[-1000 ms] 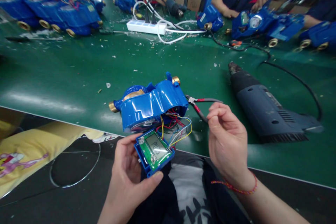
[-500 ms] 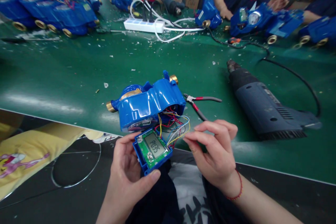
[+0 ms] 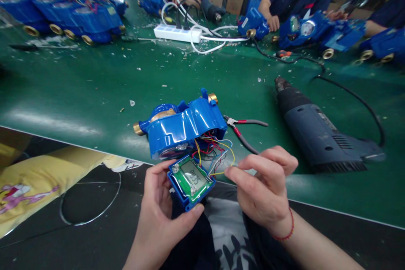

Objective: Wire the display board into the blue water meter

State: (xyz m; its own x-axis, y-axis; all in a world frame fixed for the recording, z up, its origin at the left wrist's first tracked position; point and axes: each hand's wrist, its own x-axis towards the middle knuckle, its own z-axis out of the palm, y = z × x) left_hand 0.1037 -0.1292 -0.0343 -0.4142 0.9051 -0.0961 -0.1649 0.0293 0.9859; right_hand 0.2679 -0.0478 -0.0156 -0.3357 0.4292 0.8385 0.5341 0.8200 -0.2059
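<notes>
My left hand (image 3: 160,215) grips a small blue-cased display module (image 3: 192,179), thumb on its lower edge. Its green circuit board carries a lit LCD with characters on it. Several thin coloured wires (image 3: 217,152) run from the module into the open end of a blue water meter (image 3: 186,124), which lies on its side at the table edge with brass pipe ends showing. My right hand (image 3: 264,187) is closed in a pinch at a yellow wire (image 3: 219,173) beside the module; the wire's tip is hidden by the fingers. Red-handled cutting pliers (image 3: 242,128) lie beyond that hand.
A heat gun (image 3: 322,130) lies at the right, its cord trailing back. Farther off are a white power strip (image 3: 177,33), several blue meters (image 3: 95,21) and co-workers' hands. White scraps dot the green table (image 3: 79,88). Yellow cloth (image 3: 41,181) hangs at the left.
My right hand has drawn slightly right, and the yellow wire now reaches straight to its fingertips. The whole view has shifted a little; the module stays in my left hand.
</notes>
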